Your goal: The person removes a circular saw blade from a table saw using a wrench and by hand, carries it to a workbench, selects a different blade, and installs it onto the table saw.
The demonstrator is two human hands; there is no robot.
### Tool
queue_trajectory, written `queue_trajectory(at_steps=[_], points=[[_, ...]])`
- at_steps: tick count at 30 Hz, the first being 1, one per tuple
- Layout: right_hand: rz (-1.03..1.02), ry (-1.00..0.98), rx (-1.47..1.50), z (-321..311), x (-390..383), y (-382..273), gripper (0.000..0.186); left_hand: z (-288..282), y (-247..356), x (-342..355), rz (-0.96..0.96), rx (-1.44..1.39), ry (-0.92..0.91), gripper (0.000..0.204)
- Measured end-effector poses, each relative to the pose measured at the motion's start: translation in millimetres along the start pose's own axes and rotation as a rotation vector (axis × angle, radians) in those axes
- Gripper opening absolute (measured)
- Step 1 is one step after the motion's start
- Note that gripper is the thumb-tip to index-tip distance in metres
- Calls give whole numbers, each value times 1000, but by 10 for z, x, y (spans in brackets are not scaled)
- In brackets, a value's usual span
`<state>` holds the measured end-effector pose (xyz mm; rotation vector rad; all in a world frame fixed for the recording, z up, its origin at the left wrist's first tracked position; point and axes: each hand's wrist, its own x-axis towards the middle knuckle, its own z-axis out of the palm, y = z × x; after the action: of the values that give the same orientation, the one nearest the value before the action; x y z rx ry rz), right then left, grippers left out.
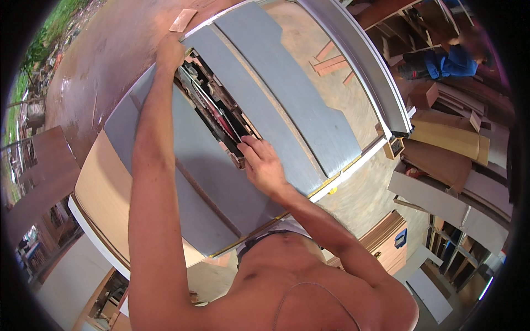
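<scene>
In front of me lies a grey-blue panelled surface (pixel 243 71) with a long, narrow opening cut into it. Dark, cluttered contents fill the opening, among them a long thin silver-and-red item (pixel 216 115) whose kind I cannot make out. At the far end of the slot, my left hand (pixel 171 52) rests with its fingers curled down by the edge; the fingertips are hidden. Over the near end is my right hand (pixel 264 165), fingers bent and pinched together at the slot's rim near a slim pale edge. What they grip is too small to name.
Beyond the far edge lies a small wooden piece (pixel 183 20). A pale board (pixel 105 190) borders the panels on the left, and a white rail (pixel 375 83) runs along the right. Stacked boards (pixel 452 132) stand farther right, with a person in blue (pixel 455 60) behind.
</scene>
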<state>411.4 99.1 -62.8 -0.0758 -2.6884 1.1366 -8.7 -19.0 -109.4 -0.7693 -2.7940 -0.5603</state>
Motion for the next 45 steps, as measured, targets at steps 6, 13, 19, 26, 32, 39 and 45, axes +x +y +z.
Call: queue_trajectory(at_steps=[6,13,19,26,32,39,45], points=[[116,26,-45,101,-49,-55,47,-99,129,9,-67,-51,-76,39],[101,60,-379,104,-79,-98,44,-52,71,4,4,4,-29,35],[129,-2,-417,53,-40,-140,38,19,30,57,-37,59,-78,29],[78,-28,-488,34,-66,-135,36,19,-38,36,-46,15,-72,31],[28,73,-293,-355,-99,-236,42,-56,-18,9,-75,51,-99,37],[167,217,-638,-689,-179,684,55,-69,78,33,-92,-12,-88,39],[37,113,-474,-792,275,238,48,-75,42,-15,-89,-22,-97,39]])
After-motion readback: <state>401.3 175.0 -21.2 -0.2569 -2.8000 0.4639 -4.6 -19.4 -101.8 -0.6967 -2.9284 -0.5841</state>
